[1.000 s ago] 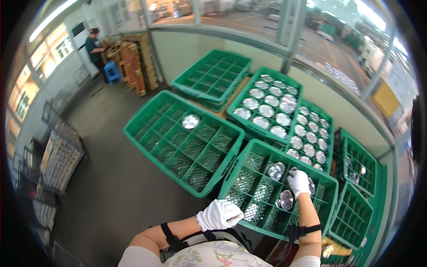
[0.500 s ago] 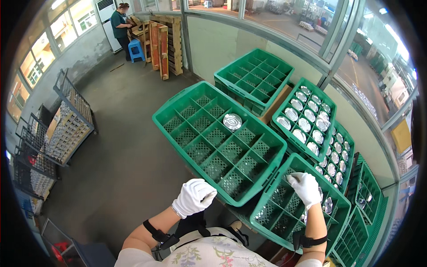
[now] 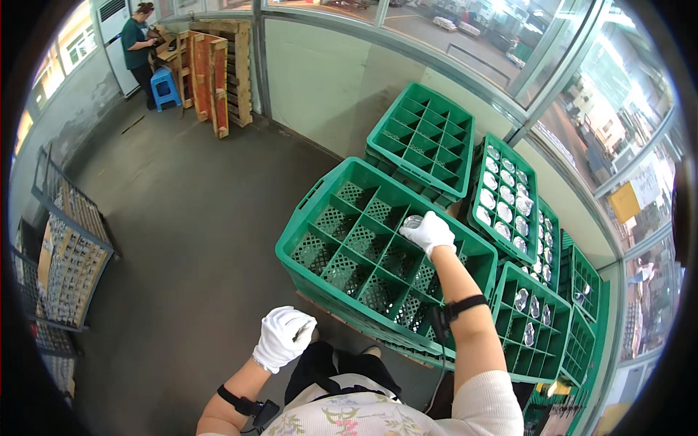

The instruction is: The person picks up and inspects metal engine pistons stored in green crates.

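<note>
My right hand (image 3: 432, 234), in a white glove, reaches into the large green divided crate (image 3: 291, 243). Its fingers are closed on the edge of a round silver metal part (image 3: 413, 221), which sits in one of the crate's compartments. The fingertips are partly hidden behind the hand. The crate's other visible compartments hold no parts. Off the crate's near left corner, above the floor, is my left hand (image 3: 283, 338), also white-gloved. Its fingers are curled into a loose fist, and nothing shows in them.
Behind stands another green divided crate (image 3: 376, 142). To the right, a green crate of round silver parts (image 3: 488, 179) and a partly filled crate (image 3: 538, 363) sit close by. Wire cages (image 3: 76, 254) stand at left; a person (image 3: 138, 51) works near wooden pallets (image 3: 218, 80).
My right hand has moved from the right-hand crate, leftward and away from me, to the round part in the large crate. My left hand has drawn back, still curled. The view has turned.
</note>
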### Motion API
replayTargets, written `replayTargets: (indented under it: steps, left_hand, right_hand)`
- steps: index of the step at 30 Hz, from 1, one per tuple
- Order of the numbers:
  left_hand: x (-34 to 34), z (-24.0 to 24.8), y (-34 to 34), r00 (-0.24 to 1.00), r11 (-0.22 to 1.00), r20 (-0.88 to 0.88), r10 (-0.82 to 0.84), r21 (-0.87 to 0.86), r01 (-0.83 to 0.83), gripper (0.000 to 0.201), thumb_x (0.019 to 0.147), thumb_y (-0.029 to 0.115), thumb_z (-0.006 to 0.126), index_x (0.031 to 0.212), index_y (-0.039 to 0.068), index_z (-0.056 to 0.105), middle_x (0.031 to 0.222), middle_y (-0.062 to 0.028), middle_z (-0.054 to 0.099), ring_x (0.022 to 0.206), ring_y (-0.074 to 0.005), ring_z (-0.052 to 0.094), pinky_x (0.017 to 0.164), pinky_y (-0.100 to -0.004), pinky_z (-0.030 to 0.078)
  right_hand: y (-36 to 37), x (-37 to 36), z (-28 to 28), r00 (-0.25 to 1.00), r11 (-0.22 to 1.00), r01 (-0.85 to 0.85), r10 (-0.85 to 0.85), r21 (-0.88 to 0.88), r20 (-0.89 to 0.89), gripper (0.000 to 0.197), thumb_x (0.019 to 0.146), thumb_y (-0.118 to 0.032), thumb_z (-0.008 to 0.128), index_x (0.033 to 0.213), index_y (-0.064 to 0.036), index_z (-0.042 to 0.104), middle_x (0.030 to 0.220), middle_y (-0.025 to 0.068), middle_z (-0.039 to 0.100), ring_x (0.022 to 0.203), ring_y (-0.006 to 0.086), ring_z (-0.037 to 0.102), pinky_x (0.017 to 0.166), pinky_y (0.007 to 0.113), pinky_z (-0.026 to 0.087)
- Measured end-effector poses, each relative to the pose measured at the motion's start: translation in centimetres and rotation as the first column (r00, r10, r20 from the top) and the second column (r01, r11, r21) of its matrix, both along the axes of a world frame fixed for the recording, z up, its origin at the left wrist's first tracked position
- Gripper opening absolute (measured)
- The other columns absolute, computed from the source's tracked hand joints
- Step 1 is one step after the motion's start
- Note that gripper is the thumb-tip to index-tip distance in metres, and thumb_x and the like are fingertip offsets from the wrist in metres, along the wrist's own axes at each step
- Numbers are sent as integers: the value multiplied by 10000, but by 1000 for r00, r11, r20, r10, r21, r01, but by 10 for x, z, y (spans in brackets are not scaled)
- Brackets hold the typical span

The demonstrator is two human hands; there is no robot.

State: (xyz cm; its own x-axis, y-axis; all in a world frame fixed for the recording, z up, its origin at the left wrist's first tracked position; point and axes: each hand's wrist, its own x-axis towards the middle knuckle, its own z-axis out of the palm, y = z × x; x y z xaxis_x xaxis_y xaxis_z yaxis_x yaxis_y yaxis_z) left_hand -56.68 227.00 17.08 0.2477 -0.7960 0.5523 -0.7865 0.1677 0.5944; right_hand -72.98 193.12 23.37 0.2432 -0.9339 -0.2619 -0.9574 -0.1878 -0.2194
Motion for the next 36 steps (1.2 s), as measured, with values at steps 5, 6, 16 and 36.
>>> replayTargets:
  steps: [5,6,16,36]
  left_hand:
    - [25,-9,1,1000,999,-5,-22,41,22,73,720,55,713,780,81,681,747,-80,684,676,-299,651,701,-404,545]
    - [29,-12,2,1000,998,-9,-22,54,22,81,722,62,728,778,79,671,748,-78,683,671,-297,652,683,-400,546]
    - [47,5,-23,1000,997,-2,13,82,-12,81,722,49,691,792,76,660,755,-86,661,699,-301,637,698,-403,527]
    - [41,22,-121,989,998,142,44,-43,-38,177,756,17,671,921,78,665,932,-73,666,875,-289,626,929,-444,468]
  right_hand:
    - [-18,19,-14,986,993,95,-84,64,-146,689,649,-429,796,1175,-49,564,1179,170,653,1101,331,628,937,397,501]
    - [-19,18,-15,984,993,102,-92,64,-151,689,649,-429,796,1175,-49,564,1179,170,653,1101,331,628,937,397,501]
    - [-7,-56,34,868,994,-44,87,-99,488,711,564,-367,900,1039,-7,513,1018,150,658,908,220,637,826,343,518]
    - [14,-62,49,868,987,-116,156,-114,472,515,571,-288,809,983,-24,646,960,172,669,944,325,651,864,371,518]
